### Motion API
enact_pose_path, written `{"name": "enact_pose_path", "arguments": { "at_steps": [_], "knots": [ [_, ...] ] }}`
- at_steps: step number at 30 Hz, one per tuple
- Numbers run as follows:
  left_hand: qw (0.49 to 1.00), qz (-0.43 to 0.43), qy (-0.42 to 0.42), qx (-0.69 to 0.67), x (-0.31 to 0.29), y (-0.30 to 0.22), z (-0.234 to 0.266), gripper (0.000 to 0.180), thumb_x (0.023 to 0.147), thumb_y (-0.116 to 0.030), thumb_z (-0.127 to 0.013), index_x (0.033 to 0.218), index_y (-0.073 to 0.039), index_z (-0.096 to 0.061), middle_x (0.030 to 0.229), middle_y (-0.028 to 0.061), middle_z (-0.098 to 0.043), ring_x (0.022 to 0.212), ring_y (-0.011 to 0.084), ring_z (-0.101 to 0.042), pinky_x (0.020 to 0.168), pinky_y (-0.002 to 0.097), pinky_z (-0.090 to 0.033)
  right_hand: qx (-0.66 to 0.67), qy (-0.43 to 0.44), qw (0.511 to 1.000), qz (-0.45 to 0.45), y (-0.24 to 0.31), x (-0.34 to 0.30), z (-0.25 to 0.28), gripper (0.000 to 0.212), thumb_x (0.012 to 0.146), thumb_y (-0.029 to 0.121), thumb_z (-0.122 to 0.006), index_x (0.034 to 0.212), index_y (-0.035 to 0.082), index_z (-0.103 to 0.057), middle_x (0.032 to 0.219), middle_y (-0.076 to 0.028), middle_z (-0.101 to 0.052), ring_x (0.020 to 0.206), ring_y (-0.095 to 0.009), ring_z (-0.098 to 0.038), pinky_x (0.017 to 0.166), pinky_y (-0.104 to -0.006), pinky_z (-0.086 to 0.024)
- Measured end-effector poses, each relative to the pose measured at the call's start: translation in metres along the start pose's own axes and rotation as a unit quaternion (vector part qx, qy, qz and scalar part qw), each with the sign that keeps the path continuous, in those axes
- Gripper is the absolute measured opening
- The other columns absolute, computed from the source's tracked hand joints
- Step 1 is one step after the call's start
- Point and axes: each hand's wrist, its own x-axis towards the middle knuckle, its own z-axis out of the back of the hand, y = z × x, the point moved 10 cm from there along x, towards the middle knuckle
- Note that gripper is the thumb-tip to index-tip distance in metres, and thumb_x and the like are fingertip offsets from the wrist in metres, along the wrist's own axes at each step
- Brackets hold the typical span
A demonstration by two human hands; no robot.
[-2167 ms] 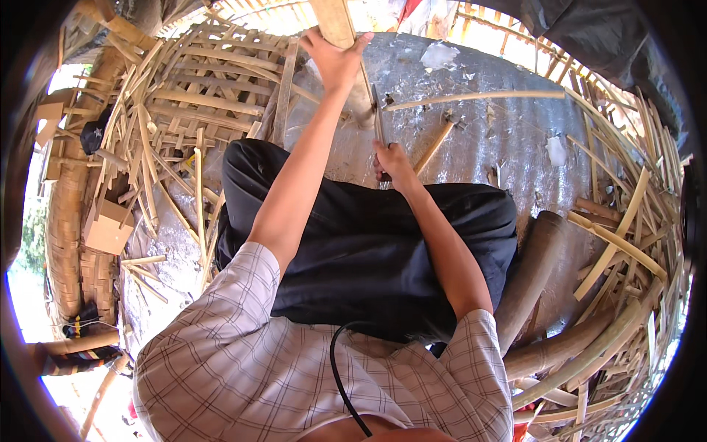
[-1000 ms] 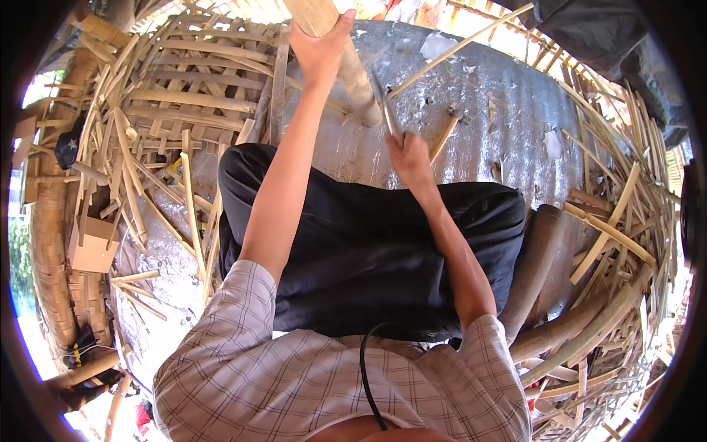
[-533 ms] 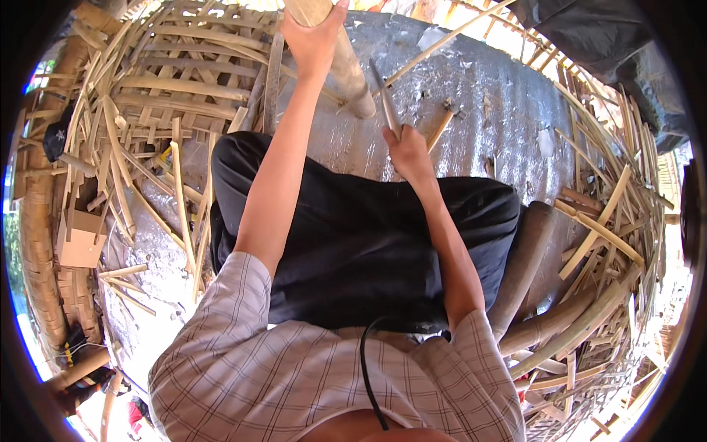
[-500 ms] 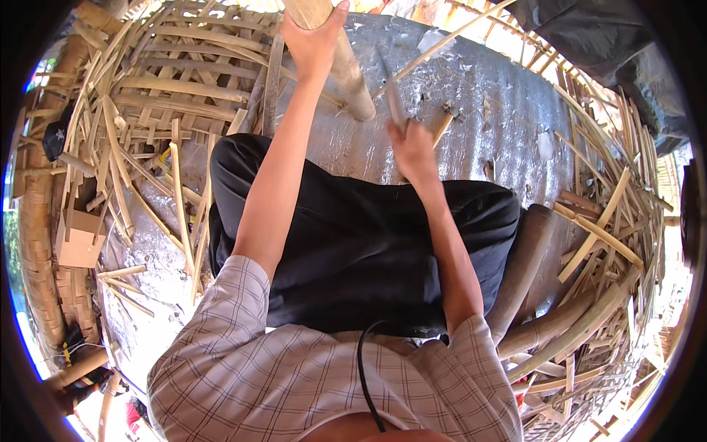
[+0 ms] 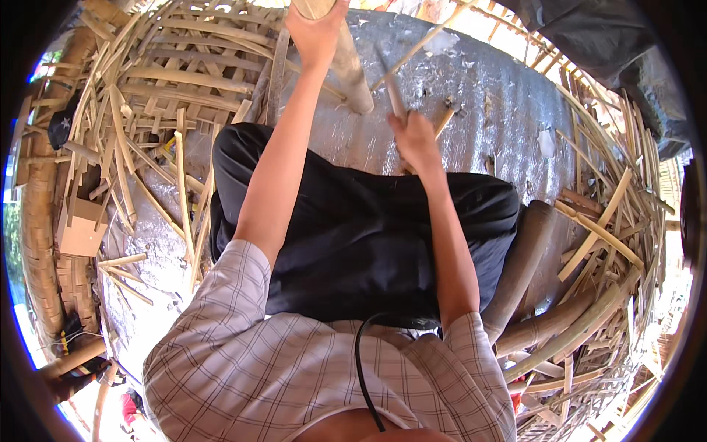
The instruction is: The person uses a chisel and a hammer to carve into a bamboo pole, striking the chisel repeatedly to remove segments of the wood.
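Note:
My left hand (image 5: 315,35) is wrapped round the upper part of a thick bamboo pole (image 5: 352,77), which slants down toward me with its lower end near the metal sheet. The pole's top runs out of the picture. To its right, my right hand (image 5: 417,141) grips a long-bladed knife (image 5: 390,82) by the handle, which the fingers hide. The blade points up and away, with a gap between it and the pole. Beside the right hand, a short bamboo piece (image 5: 444,123) lies on the sheet.
I sit with folded legs on a shiny grey metal sheet (image 5: 508,110). Woven bamboo strips (image 5: 184,77) lie at left, a carton (image 5: 81,227) below them. Loose strips (image 5: 607,221) pile up at right, near a thick bamboo length (image 5: 524,265). Dark plastic sheeting (image 5: 604,59) hangs far right.
The whole view has shifted slightly. The right hand and knife have moved a little up in the picture; the left hand keeps its hold on the bamboo pole.

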Motion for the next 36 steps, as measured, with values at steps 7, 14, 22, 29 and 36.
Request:
{"name": "enact_pose_path", "arguments": {
  "at_steps": [7,14,22,29,36],
  "knots": [
    [0.982,0.114,0.08,-0.125,0.003,-0.001,-0.014,0.051,0.081,-0.013,-0.082,0.12,0.009,-0.058,0.101,0.0143,-0.068,0.089,0.0197,-0.064,0.077,0.0338,-0.053,0.119,-0.202,0.968,0.086,0.037,-0.016,0.036,0.037,0.097,0.025,-0.066,0.101,-0.009,-0.052,0.072,-0.029,-0.063,0.072,-0.05,-0.065,0.059,-0.0568,-0.048],
    [0.994,0.041,0.042,-0.09,0.003,-0.009,-0.001,0.039,0.083,-0.011,-0.08,0.111,0.008,-0.061,0.092,0.0115,-0.068,0.079,0.0177,-0.065,0.07,0.0323,-0.053,-0.039,0.022,0.998,0.049,0.0,-0.004,-0.02,0.044,0.096,0.028,-0.063,0.09,-0.015,-0.063,0.084,-0.036,-0.066,0.088,-0.052,-0.067,0.075,-0.0555,-0.053],
    [0.993,0.092,0.065,-0.041,0.002,-0.004,-0.003,0.04,0.089,-0.015,-0.077,0.119,0.005,-0.06,0.102,0.0119,-0.069,0.091,0.0181,-0.066,0.077,0.0328,-0.054,0.133,-0.207,0.968,0.047,0.015,-0.023,0.008,0.033,0.098,0.021,-0.063,0.095,-0.011,-0.055,0.08,-0.031,-0.066,0.08,-0.051,-0.067,0.066,-0.0532,-0.05],
    [0.959,0.094,0.034,-0.265,0.005,0.003,0.007,0.027,0.087,-0.001,-0.075,0.108,0.004,-0.059,0.084,0.0104,-0.068,0.063,0.0177,-0.065,0.059,0.0319,-0.054,0.019,0.008,1.0,-0.008,-0.01,-0.001,-0.04,0.046,0.096,0.033,-0.064,0.093,-0.014,-0.062,0.088,-0.036,-0.066,0.09,-0.052,-0.066,0.079,-0.0555,-0.052],
    [0.949,0.152,-0.004,-0.278,0.018,0.043,0.027,0.027,0.089,-0.006,-0.074,0.11,0.003,-0.058,0.088,0.0128,-0.067,0.069,0.0223,-0.066,0.062,0.0383,-0.06,0.087,-0.136,0.985,0.056,0.01,-0.014,-0.026,0.037,0.099,0.023,-0.061,0.104,-0.013,-0.054,0.072,-0.031,-0.062,0.075,-0.048,-0.067,0.067,-0.056,-0.053]
  ]
}}
